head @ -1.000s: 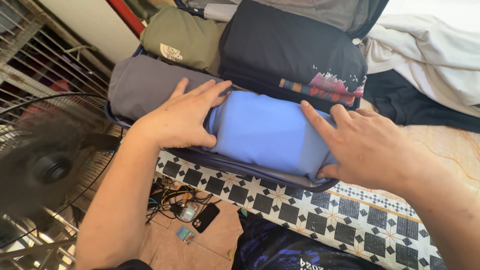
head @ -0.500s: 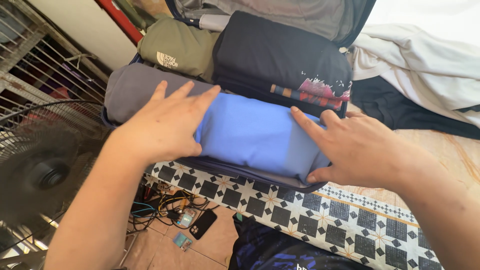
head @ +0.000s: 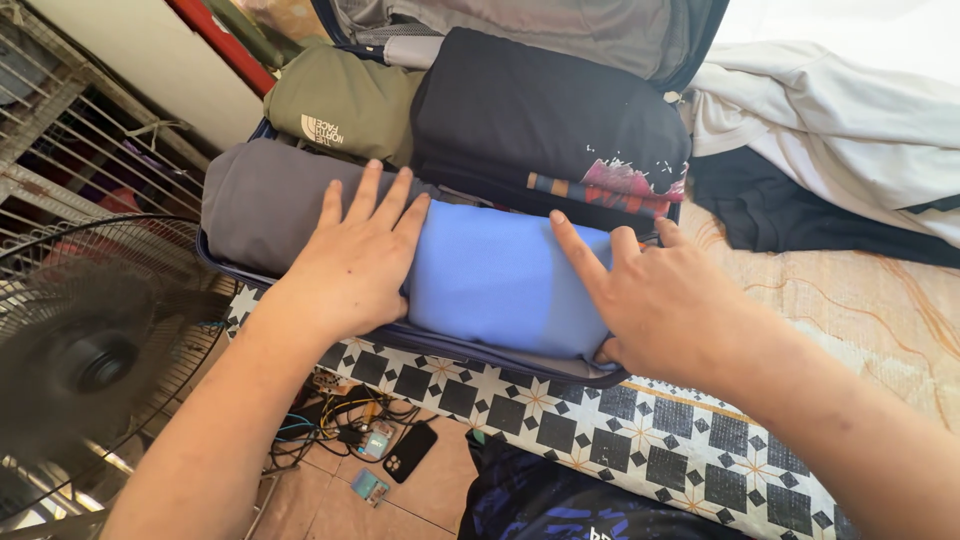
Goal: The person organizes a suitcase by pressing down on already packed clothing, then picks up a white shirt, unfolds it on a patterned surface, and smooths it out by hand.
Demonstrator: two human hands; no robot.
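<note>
Open suitcase (head: 300,282) lies on the bed edge, landmark for all below; blue folded garment (head: 495,280) sits in its near row, right of centre, tight against the near wall.

Left hand (head: 355,265) flat, fingers spread, palm down at the blue garment's left end, fingertips (head: 370,180) lying onto the grey folded garment (head: 260,205) beside it; grips nothing. Right hand (head: 650,295) also flat and spread over the blue garment's right end, forefinger stretched along its top, thumb tucked down by the suitcase wall; no pinch seen.

Handling, by judgement: the blue garment looks soft, light, compressible; likely to sag or unfold if lifted by one corner; best taken at both ends, or pressed from above with flat palms.

Contents of suitcase: grey garment left in the near row; olive folded garment (head: 345,100) at far left; black printed garment (head: 550,115) at far right; mesh-lined lid (head: 520,30) raised behind.

Outside the suitcase: white cloth (head: 830,120) and dark cloth (head: 790,215) to its right on the bed; patterned bed cover (head: 600,430) just in front; standing fan (head: 90,360) to its left; phone (head: 411,451) and cables (head: 330,420) on the floor below.
</note>
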